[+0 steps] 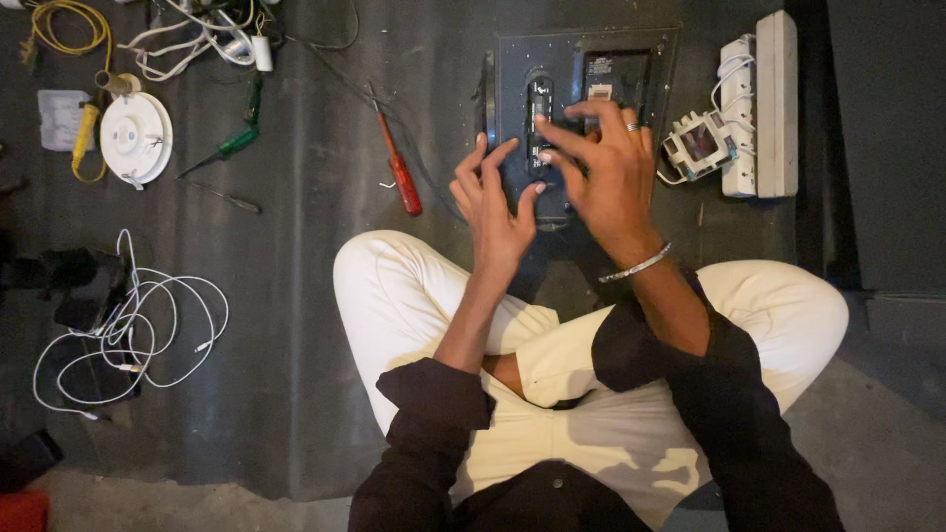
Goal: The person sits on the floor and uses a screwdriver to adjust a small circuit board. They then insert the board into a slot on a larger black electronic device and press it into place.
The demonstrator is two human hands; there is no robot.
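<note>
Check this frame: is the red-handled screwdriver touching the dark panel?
Apart. The head view shows bare floor mat between the red-handled screwdriver and the dark panel's left edge.

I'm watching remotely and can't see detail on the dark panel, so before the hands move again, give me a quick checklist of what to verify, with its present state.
1. Both hands on the dark panel: ok; left hand rests at its lower left edge, right hand lies across its middle.
2. Right fingertips on the vertical black insert: ok.
3. Insert seated fully: cannot tell, fingers cover it.
4. Red-handled screwdriver close by: ok, on the floor left of the panel.
5. Green-handled screwdriver close by: not ok, farther left, beside the white round fitting.
6. White power strip apart from the panel: ok.
</note>
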